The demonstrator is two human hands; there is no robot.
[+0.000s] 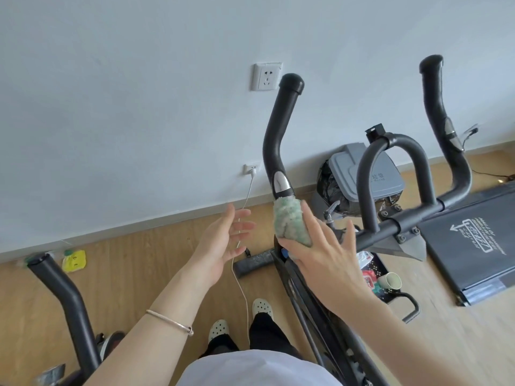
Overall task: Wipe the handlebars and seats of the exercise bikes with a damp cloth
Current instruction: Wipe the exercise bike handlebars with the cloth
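my right hand grasps cloth on handlebar | bar's long axis runs toward 12 o'clock | left hand released, at 9 o'clock

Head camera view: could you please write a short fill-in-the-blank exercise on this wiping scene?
The right hand holds the cloth around a black ____.
The left hand is open and holds ____.
The bracelet is on the ____ wrist.
Missing words: handlebar; nothing; left.
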